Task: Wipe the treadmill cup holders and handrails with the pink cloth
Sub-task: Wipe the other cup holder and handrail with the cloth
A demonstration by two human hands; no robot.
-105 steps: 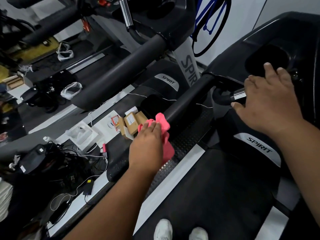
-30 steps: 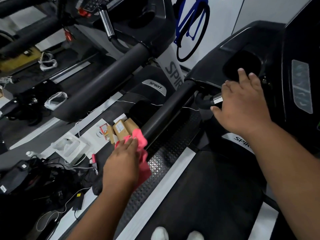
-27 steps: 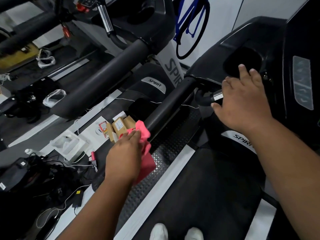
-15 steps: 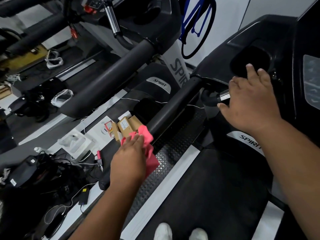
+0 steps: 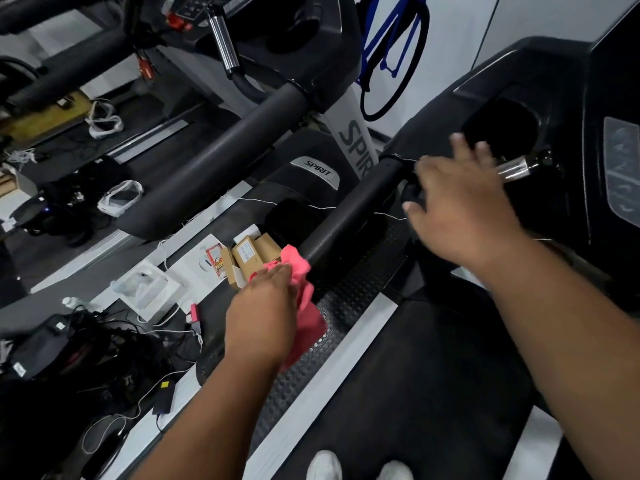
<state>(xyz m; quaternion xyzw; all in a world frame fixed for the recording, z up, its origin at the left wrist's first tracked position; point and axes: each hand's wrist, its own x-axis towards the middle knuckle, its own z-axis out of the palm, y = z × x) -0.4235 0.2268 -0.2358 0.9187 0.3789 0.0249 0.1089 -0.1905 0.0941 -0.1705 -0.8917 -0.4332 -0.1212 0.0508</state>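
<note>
Crumpled, the pink cloth (image 5: 300, 299) (left hand (image 5: 259, 320) fingers gripping it) drapes the handrail (image 5: 349, 216).

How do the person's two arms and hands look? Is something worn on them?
Both forearms are bare: no sleeve reaches into view. The left hand and the right hand have no glove, and no watch, ring or bracelet shows. The right hand is blurred, so small details on its fingers cannot be told.
</note>
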